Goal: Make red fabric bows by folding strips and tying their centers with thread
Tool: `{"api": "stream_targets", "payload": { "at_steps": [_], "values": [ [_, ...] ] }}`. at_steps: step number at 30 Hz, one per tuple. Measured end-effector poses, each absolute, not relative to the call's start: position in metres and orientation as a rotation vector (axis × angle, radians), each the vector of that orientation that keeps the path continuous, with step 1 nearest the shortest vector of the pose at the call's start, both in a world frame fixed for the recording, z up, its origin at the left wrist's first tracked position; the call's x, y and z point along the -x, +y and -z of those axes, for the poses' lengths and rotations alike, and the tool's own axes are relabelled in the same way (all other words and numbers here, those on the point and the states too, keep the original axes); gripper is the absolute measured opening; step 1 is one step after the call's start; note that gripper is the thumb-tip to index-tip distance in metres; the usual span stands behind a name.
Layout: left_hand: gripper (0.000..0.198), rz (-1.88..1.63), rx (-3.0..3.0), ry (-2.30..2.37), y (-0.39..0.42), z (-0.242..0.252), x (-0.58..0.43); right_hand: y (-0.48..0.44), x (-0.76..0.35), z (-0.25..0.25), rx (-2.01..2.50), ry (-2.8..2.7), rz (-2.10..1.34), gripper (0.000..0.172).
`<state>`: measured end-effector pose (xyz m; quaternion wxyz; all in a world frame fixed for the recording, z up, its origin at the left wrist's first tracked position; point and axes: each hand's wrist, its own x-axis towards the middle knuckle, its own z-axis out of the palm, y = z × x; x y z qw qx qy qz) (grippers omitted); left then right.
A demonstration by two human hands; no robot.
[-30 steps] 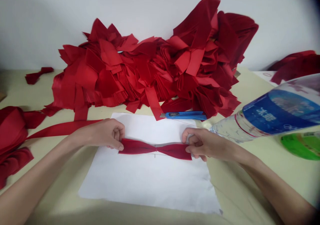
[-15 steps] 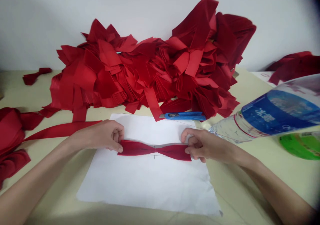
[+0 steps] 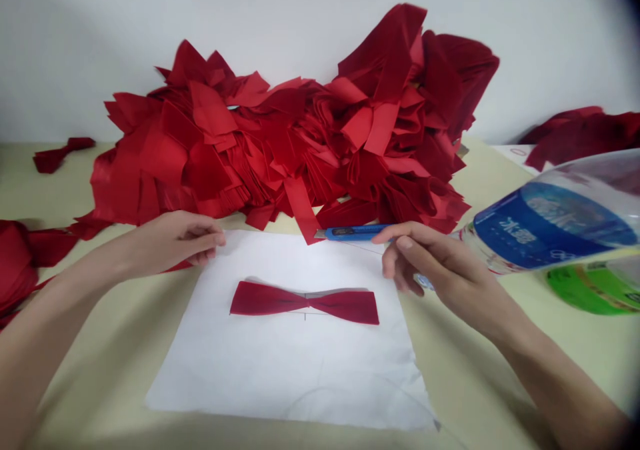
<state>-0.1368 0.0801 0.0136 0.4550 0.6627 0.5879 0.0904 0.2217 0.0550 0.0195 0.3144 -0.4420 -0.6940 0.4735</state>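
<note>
A flattened red ribbon bow [image 3: 273,298], pinched in at its middle, lies on a white sheet of paper [image 3: 280,370] marked with thin lines. Neither hand touches the bow. My left hand [image 3: 193,237] hovers at the paper's upper left edge, fingers loosely bent, over a red strip [image 3: 183,266] that it partly covers. My right hand [image 3: 430,263] is past the paper's upper right side, fingers bent and apart. Its index finger overlaps the handle end of a blue utility knife [image 3: 353,233]; whether they touch, I cannot tell.
A big heap of red ribbon pieces [image 3: 280,143] stands against the wall. More red pieces [image 3: 15,257] lie at the left, with a small bow [image 3: 64,155] behind. A tilted clear bottle with a blue label [image 3: 550,223] and a green-labelled container [image 3: 590,287] are on the right.
Both hands have let go of the bow's ends and moved away from it. The left went up and left, the right up and right. The bow stays on the paper.
</note>
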Motion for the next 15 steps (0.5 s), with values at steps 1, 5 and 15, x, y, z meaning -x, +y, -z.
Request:
{"api": "stream_targets", "payload": {
  "at_steps": [1,5,15],
  "values": [
    [0.027,-0.235,-1.66,1.459,0.081,-0.014,0.14,0.055,-0.218,-0.018,1.173,-1.855,-1.194,0.022],
    [0.032,-0.23,-1.732,1.509,0.085,-0.016,0.149,0.047,-0.195,-0.002,1.196,-2.163,-0.908,0.018],
    [0.036,-0.433,-1.717,1.723,0.079,-0.039,0.177,0.019,-0.18,0.001,0.893,-2.539,-0.01,0.013]
  ]
}}
